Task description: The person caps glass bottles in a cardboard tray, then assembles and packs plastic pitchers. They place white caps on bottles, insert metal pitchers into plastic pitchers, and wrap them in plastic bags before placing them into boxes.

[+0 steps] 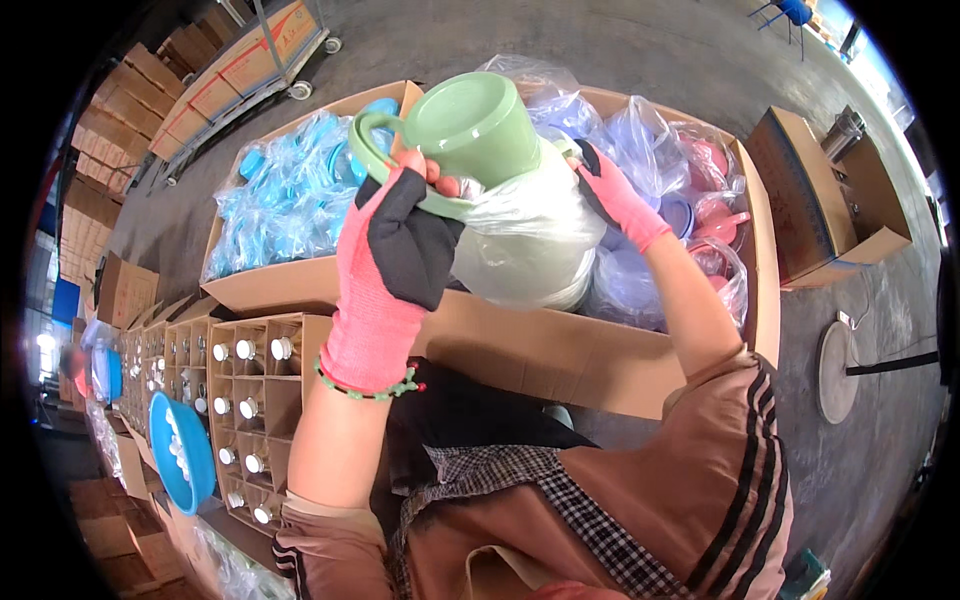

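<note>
My left hand [395, 235], in a pink and black glove with bare fingertips, is closed on the handle of a light green plastic jug [475, 125]. The jug is tipped, its round base facing me. Just below it, a clear plastic bag [530, 240] covers more pale green ware, whose exact shape the film blurs. My right hand [610, 190], gloved the same way, is closed at the upper right edge of this bag; its fingertips are partly hidden. Both hands are above a large open cardboard box [560, 345].
The box also holds bagged blue ware [290, 195], purple ware [625, 285] and pink ware [715, 220]. To the left stand a divided carton of white-capped bottles [250, 405] and a blue basin [185, 455]. Another open carton [815, 200] is at right, a loaded trolley [235, 90] at back left.
</note>
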`<state>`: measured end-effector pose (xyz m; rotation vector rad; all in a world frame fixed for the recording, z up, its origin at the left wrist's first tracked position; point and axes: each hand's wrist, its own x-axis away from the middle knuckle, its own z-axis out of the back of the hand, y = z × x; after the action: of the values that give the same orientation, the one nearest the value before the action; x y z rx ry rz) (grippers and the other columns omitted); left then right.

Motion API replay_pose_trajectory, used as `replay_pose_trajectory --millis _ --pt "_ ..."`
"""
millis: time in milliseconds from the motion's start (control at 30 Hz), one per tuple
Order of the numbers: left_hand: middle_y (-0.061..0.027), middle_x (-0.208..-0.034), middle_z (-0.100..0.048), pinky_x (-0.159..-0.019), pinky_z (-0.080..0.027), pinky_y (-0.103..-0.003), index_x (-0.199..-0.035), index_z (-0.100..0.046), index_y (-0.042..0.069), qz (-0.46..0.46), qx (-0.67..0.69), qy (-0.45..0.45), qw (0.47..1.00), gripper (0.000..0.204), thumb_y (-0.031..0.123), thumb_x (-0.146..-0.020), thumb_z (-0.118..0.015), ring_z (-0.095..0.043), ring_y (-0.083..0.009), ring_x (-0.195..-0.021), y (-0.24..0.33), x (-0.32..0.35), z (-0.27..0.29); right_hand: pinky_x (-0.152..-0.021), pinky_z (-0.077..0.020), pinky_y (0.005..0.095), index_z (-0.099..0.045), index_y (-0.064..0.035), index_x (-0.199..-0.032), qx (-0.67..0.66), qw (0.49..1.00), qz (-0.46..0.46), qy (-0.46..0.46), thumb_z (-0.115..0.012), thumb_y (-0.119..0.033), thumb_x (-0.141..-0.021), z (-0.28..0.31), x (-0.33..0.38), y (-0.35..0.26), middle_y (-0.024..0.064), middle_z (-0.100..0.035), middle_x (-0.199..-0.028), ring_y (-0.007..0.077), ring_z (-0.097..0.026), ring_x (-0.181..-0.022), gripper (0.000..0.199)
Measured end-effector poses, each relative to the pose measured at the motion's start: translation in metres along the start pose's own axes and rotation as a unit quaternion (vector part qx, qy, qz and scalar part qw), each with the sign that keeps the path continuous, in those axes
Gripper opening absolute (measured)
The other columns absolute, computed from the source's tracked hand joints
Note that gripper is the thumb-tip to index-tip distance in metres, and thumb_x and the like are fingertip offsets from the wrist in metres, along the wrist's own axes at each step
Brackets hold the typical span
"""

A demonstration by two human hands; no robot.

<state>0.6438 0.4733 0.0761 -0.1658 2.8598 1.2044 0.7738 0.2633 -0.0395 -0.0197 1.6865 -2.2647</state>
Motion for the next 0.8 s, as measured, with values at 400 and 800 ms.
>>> replay_pose_trajectory --millis 400,800 --pt "-0.0134 -0.095 -0.055 -0.079 -0.043 -0.037 -0.113 -0.043 -0.001 0.038 -0.127 -0.089 0.987 0.036 0.025 -0.088 -0.042 -0.055 -0.0268 -0.089 0.044 0.029 -0.004 -0.078 -0.0412 0.029 -0.05 0.0045 -0.1 0.035 0.981 0.149 0.122 -0.061 -0.008 -0.069 -0.01 0.019 -0.029 0.0136 -0.058 -0.09 0.0204 -0.055 -0.087 0.035" --pt "-0.005 -0.075 -0.058 -0.066 -0.041 -0.027 -0.1 -0.056 0.0 0.141 -0.677 -0.08 0.718 0.029 0.023 -0.082 -0.052 -0.053 -0.0106 -0.074 -0.022 -0.01 0.11 -0.075 -0.0443 0.029 -0.052 0.0031 -0.101 -0.131 0.915 -0.028 0.38 -0.06 -0.007 -0.075 0.125 0.052 0.024 0.0086 -0.057 -0.094 0.0167 -0.054 -0.086 0.03"
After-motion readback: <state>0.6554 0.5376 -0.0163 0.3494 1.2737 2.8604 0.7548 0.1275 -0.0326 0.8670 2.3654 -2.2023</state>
